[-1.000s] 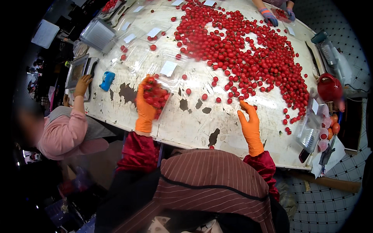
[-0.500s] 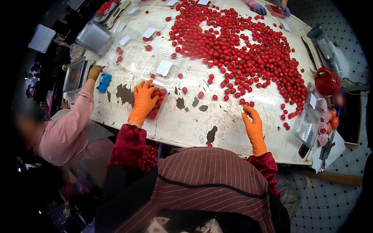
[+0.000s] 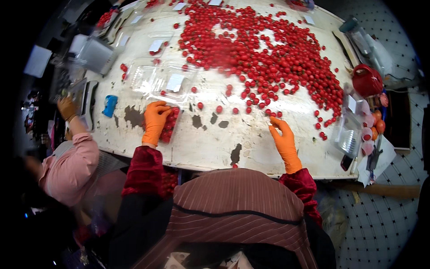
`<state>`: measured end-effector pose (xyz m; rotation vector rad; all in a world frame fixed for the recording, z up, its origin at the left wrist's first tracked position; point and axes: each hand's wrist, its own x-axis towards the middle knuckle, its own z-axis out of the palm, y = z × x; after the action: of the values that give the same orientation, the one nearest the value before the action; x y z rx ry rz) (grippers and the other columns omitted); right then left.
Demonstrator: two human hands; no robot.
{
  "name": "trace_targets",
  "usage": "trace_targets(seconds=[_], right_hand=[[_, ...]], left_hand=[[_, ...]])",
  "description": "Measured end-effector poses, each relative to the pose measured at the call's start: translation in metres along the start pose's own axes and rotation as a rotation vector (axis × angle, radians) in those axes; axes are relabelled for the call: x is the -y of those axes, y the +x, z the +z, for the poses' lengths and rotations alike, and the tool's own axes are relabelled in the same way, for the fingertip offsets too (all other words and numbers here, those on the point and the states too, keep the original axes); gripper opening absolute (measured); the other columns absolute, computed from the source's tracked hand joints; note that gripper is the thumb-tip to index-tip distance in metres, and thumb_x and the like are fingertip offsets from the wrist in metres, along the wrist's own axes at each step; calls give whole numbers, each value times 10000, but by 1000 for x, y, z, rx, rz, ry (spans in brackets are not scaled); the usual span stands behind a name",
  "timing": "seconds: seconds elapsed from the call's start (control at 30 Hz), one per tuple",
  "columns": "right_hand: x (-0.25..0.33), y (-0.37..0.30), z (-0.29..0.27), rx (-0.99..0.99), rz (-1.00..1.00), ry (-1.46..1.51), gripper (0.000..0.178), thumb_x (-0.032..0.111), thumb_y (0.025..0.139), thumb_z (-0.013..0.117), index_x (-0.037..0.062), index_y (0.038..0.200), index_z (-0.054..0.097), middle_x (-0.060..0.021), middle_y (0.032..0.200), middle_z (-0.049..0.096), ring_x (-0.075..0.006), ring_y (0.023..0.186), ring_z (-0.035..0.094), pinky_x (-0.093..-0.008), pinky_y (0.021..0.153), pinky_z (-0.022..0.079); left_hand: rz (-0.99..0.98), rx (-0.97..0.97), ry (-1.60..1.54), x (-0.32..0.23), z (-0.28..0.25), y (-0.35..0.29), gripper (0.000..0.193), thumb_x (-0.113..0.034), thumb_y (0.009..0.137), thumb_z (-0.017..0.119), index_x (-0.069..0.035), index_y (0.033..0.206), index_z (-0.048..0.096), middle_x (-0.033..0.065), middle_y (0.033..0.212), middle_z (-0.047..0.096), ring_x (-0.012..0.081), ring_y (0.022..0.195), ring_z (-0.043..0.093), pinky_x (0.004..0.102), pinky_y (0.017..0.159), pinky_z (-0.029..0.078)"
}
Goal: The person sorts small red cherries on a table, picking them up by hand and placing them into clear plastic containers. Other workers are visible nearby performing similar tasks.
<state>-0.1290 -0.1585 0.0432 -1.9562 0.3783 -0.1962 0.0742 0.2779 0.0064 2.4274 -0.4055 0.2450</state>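
My left hand (image 3: 155,122), in an orange glove, lies over the left side of a clear plastic box filled with cherry tomatoes (image 3: 169,125). Its fingers curl over the box's far end and hide part of the fruit. The box's lid (image 3: 183,74), bearing a white label (image 3: 175,82), lies folded back. To the right, my right hand (image 3: 284,142), also gloved in orange, holds thumb and forefinger close together; a tiny pale spot shows at their tips, too small to name. Just beyond those fingertips sit loose cherry tomatoes (image 3: 273,114).
A large heap of cherry tomatoes (image 3: 268,62) covers the table's far middle. A person in a pink sleeve (image 3: 85,150) reaches toward a scale (image 3: 83,101) at left, near a blue tape dispenser (image 3: 109,106). Stacked plastic boxes (image 3: 95,54) stand behind. A red pot (image 3: 367,80) sits right.
The view has shifted slightly. My right thumb and forefinger have drawn closer together. The person on the left has moved a gloved hand away from the blue dispenser toward the scale.
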Motion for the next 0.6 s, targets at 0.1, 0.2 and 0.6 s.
trace_targets(seconds=[0.1,0.2,0.6], right_hand=[[-8,6,-8,-31,-46,-9,333,122,871,669,27,1188,632,-91,1080,663,-208,1000,626,-322,908,472],[-22,13,-30,-148,15,-86,353,107,882,655,38,1225,618,-91,1137,650,-197,1033,601,-321,926,463],[-85,31,-35,-58,150,-386,681,317,780,743,33,1350,501,-193,1306,507,-364,1209,492,-427,998,430]], left_hand=[[46,-48,154,-12,-11,-2,49,-88,727,752,-82,767,724,107,1068,682,313,991,618,409,863,479],[178,-188,213,-80,-30,5,52,-85,836,678,-57,880,680,133,1185,627,321,1100,560,420,924,431],[109,-34,-101,-88,23,18,103,-62,869,645,-11,925,576,151,1047,617,315,1000,584,397,848,457]])
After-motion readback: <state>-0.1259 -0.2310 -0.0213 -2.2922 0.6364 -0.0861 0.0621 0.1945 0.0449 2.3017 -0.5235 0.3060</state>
